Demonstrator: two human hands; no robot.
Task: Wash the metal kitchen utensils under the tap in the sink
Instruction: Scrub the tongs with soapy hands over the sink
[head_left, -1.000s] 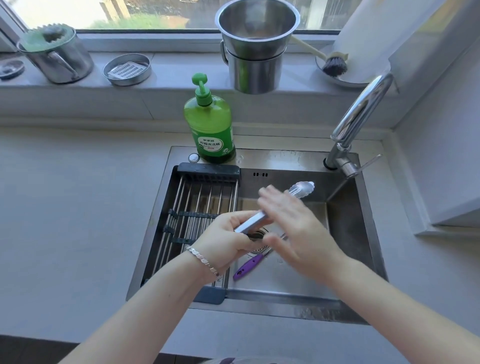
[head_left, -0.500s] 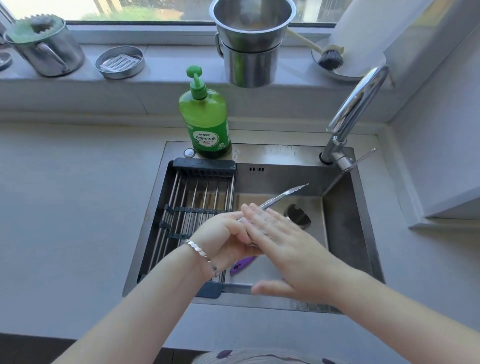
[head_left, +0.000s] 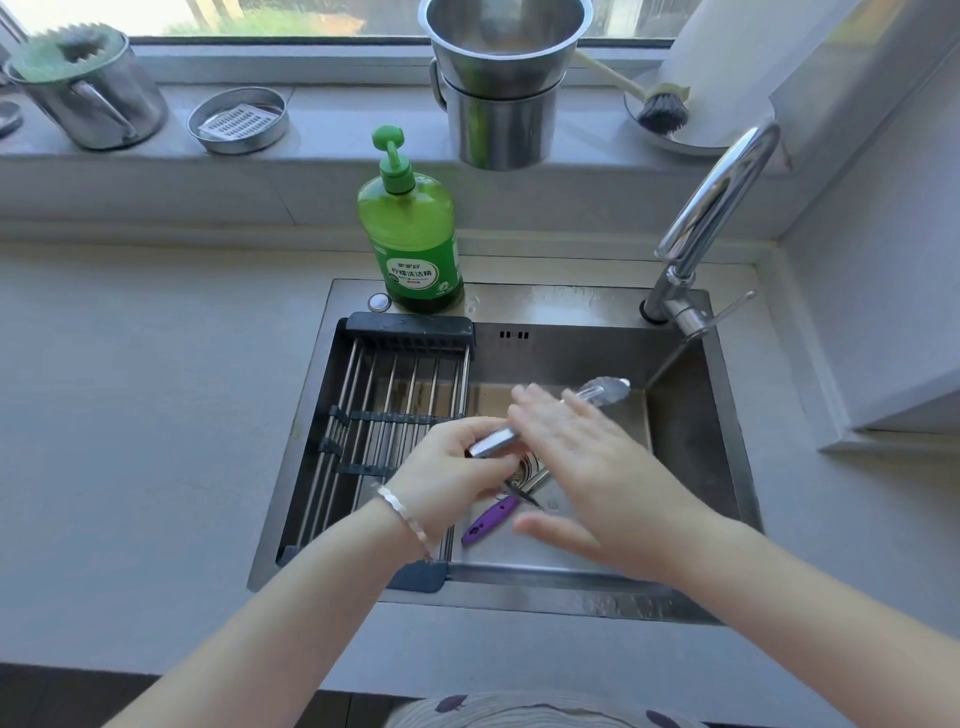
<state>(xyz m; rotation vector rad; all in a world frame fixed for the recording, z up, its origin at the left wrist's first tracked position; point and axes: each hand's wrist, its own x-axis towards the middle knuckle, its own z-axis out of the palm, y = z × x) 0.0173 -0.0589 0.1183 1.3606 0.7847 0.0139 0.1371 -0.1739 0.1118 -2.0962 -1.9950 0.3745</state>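
Note:
Over the steel sink, my left hand grips the handle end of metal tongs, which point up and right toward the tap. My right hand lies flat across the middle of the tongs, fingers spread, rubbing along them. Only the tongs' handle end and scalloped tip show. No water stream is visible from the tap. A purple-handled utensil lies on the sink floor near the drain, partly hidden by my hands.
A black-framed drying rack spans the sink's left half. A green soap bottle stands on the sink's back rim. The sill holds stacked steel pots, a lidded mug, a small grater dish and a dish brush.
My right hand has slid back up along the tongs from near my left hand. The tongs have turned so their tip faces up flat again. The camera view has shifted slightly.

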